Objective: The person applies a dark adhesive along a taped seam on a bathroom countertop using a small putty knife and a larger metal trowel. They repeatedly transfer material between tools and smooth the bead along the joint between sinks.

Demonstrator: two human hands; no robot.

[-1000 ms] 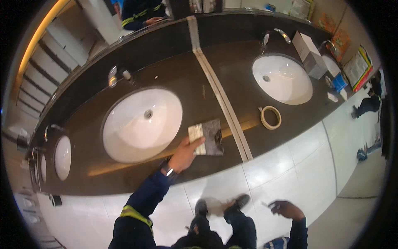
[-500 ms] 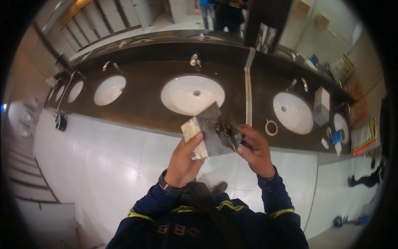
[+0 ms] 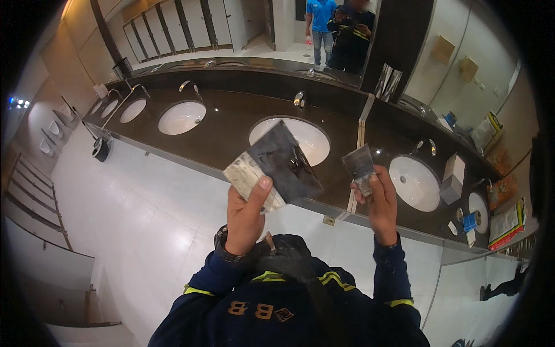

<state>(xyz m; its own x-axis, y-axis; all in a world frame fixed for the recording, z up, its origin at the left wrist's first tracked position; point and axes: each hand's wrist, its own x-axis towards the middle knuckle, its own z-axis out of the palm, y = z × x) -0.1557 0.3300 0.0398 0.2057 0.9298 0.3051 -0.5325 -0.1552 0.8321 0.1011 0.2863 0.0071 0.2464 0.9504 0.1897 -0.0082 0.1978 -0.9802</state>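
Observation:
My left hand grips a wide scraper by its pale, stained edge, thumb on top. Its dark grey blade tilts up over the near rim of the middle basin and carries a smear of glossy dark paste. Apart from it, my right hand pinches a smaller grey scraper, also smudged, between thumb and fingers. This one is raised beside the pale taped strip that crosses the counter.
White basins are sunk along the dark counter. At the right stand a white box, a blue roll and plastic bags. A black bin sits on the floor far left. People show in the mirror.
My right hand has drawn away rightward from the wide scraper, and its small scraper now shows clearly. More dark paste shows on the wide blade. The view has shifted.

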